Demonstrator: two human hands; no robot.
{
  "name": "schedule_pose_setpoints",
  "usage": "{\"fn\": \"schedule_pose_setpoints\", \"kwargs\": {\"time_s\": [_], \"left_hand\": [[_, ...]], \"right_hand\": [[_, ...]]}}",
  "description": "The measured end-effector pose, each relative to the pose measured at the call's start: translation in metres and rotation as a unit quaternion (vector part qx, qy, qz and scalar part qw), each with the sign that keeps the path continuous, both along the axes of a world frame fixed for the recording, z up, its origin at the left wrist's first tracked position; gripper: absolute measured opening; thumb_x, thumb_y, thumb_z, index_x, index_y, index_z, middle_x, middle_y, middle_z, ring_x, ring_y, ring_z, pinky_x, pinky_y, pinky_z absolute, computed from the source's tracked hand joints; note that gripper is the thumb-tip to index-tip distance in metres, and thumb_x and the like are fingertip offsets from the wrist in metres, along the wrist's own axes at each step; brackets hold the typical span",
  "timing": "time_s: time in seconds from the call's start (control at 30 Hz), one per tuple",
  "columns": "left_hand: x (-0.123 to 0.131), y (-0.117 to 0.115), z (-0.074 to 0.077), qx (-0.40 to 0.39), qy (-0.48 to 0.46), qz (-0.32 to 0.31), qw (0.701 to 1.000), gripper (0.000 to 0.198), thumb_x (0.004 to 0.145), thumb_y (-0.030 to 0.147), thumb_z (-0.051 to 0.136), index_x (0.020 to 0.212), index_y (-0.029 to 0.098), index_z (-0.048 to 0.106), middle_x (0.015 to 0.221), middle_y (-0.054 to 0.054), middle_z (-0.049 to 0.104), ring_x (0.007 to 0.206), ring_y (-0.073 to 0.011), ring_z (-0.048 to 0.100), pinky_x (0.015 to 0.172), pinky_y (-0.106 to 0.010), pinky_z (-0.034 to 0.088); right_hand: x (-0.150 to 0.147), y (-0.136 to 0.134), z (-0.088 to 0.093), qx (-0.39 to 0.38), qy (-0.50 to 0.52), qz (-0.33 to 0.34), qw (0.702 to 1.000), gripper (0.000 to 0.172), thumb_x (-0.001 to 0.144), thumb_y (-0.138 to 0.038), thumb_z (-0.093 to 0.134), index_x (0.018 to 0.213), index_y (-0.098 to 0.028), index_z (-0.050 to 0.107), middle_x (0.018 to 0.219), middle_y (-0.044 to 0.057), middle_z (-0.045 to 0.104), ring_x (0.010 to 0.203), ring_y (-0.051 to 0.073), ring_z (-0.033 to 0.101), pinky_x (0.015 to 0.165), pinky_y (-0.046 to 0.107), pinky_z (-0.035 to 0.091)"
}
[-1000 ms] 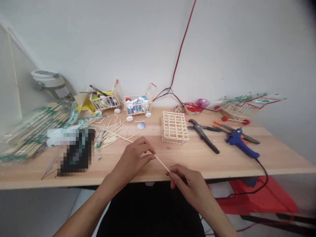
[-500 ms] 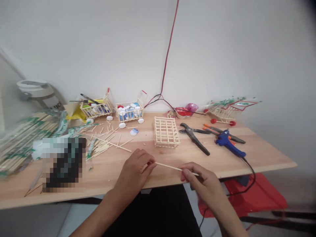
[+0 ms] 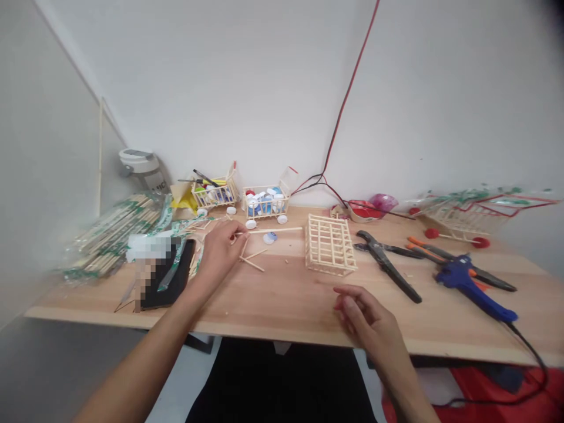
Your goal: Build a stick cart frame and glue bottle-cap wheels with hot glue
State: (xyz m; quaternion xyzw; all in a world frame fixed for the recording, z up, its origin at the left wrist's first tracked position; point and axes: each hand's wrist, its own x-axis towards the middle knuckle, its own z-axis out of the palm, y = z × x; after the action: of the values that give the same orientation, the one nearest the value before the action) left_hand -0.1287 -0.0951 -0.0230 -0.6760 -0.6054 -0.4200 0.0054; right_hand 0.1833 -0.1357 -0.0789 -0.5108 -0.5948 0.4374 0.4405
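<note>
Left hand (image 3: 215, 255) pinched a thin wooden stick (image 3: 275, 230) between its fingertips, the stick lying level above the wooden tabletop (image 3: 282, 299). Well apart, right hand (image 3: 365, 314) held nothing, its fingers loosely curled. Short loose sticks (image 3: 251, 261) lay just beside the left hand. Farther right stood a slatted stick cage (image 3: 329, 245), then black-handled pliers (image 3: 383, 264) and a blue glue gun (image 3: 462, 288). Behind, small stick carts (image 3: 265, 202) held bottle caps.
</note>
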Motion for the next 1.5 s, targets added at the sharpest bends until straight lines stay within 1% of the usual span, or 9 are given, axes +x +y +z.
{"fn": "schedule_pose_setpoints", "kwargs": {"time_s": [0.2, 0.37, 0.67, 0.8, 0.97, 1.1, 1.27, 1.37, 1.5], "left_hand": [[-0.011, 0.034, -0.023, -0.039, -0.014, 0.022, 0.999, 0.011, 0.083, 0.021, 0.056, 0.076, 0.017, 0.062, 0.079, -0.003, 0.066, 0.079, -0.0188, 0.059, 0.072, -0.029, 0.042], [-0.005, 0.026, -0.025, -0.059, -0.081, 0.009, 0.995, 0.011, 0.083, 0.025, 0.056, 0.08, 0.018, 0.064, 0.081, -0.001, 0.068, 0.078, -0.0175, 0.061, 0.072, -0.027, 0.043], [-0.031, 0.017, -0.023, -0.042, -0.194, 0.058, 0.978, 0.02, 0.083, 0.033, 0.058, 0.083, 0.016, 0.068, 0.082, -0.003, 0.069, 0.078, -0.018, 0.062, 0.074, -0.028, 0.044], [-0.012, 0.003, -0.019, -0.049, -0.204, 0.025, 0.977, 0.016, 0.084, 0.029, 0.056, 0.084, 0.017, 0.066, 0.083, -0.001, 0.07, 0.08, -0.0172, 0.063, 0.073, -0.027, 0.045], [0.02, -0.015, -0.013, -0.042, -0.136, -0.013, 0.99, 0.011, 0.088, 0.02, 0.055, 0.083, 0.018, 0.065, 0.084, 0.0, 0.07, 0.08, -0.0149, 0.062, 0.073, -0.025, 0.042], [0.03, -0.023, -0.01, -0.03, -0.111, -0.036, 0.993, 0.011, 0.09, 0.017, 0.055, 0.083, 0.019, 0.063, 0.082, 0.001, 0.067, 0.078, -0.0131, 0.06, 0.071, -0.024, 0.041], [0.042, -0.027, -0.004, -0.017, -0.078, -0.111, 0.991, 0.008, 0.09, 0.017, 0.058, 0.085, 0.019, 0.064, 0.078, 0.001, 0.064, 0.074, -0.0128, 0.059, 0.071, -0.025, 0.042], [0.056, -0.023, -0.002, -0.026, -0.045, -0.145, 0.988, 0.007, 0.089, 0.016, 0.059, 0.085, 0.019, 0.064, 0.078, 0.001, 0.064, 0.073, -0.0134, 0.058, 0.071, -0.026, 0.041], [0.073, -0.013, -0.007, -0.029, -0.003, -0.166, 0.986, 0.008, 0.089, 0.013, 0.058, 0.085, 0.018, 0.063, 0.08, 0.0, 0.065, 0.076, -0.0146, 0.058, 0.074, -0.028, 0.041]], "right_hand": [[-0.013, 0.005, -0.01, 0.034, -0.108, 0.002, 0.994, 0.038, 0.088, -0.054, 0.055, 0.093, -0.02, 0.07, 0.07, 0.003, 0.066, 0.059, 0.016, 0.061, 0.055, 0.024, 0.048], [-0.009, 0.003, -0.012, 0.037, -0.129, -0.001, 0.991, 0.039, 0.089, -0.055, 0.053, 0.09, -0.02, 0.07, 0.067, 0.003, 0.066, 0.055, 0.015, 0.062, 0.052, 0.023, 0.048], [-0.007, 0.006, -0.022, 0.03, -0.142, -0.003, 0.989, 0.043, 0.088, -0.059, 0.051, 0.09, -0.021, 0.071, 0.068, 0.004, 0.067, 0.06, 0.017, 0.066, 0.052, 0.022, 0.05], [-0.008, 0.006, -0.022, 0.027, -0.141, -0.004, 0.99, 0.045, 0.088, -0.061, 0.05, 0.09, -0.021, 0.071, 0.067, 0.003, 0.067, 0.056, 0.016, 0.065, 0.05, 0.022, 0.049], [-0.009, 0.003, -0.02, 0.036, -0.147, -0.007, 0.988, 0.044, 0.088, -0.059, 0.05, 0.09, -0.021, 0.071, 0.068, 0.004, 0.068, 0.059, 0.017, 0.067, 0.052, 0.022, 0.051], [-0.01, 0.002, -0.018, 0.04, -0.145, -0.01, 0.989, 0.043, 0.088, -0.059, 0.05, 0.087, -0.021, 0.071, 0.065, 0.003, 0.067, 0.055, 0.016, 0.065, 0.05, 0.022, 0.05], [-0.013, -0.001, -0.013, 0.041, -0.13, -0.015, 0.991, 0.04, 0.088, -0.056, 0.053, 0.087, -0.02, 0.071, 0.066, 0.002, 0.066, 0.054, 0.015, 0.062, 0.05, 0.022, 0.048], [-0.011, -0.002, -0.011, 0.041, -0.081, -0.077, 0.993, 0.038, 0.087, -0.055, 0.056, 0.088, -0.02, 0.071, 0.069, 0.003, 0.066, 0.057, 0.015, 0.062, 0.052, 0.023, 0.048], [0.002, 0.006, -0.009, 0.09, -0.038, -0.216, 0.971, 0.038, 0.088, -0.051, 0.057, 0.105, -0.019, 0.07, 0.092, 0.007, 0.071, 0.081, 0.019, 0.066, 0.072, 0.03, 0.052]]}}
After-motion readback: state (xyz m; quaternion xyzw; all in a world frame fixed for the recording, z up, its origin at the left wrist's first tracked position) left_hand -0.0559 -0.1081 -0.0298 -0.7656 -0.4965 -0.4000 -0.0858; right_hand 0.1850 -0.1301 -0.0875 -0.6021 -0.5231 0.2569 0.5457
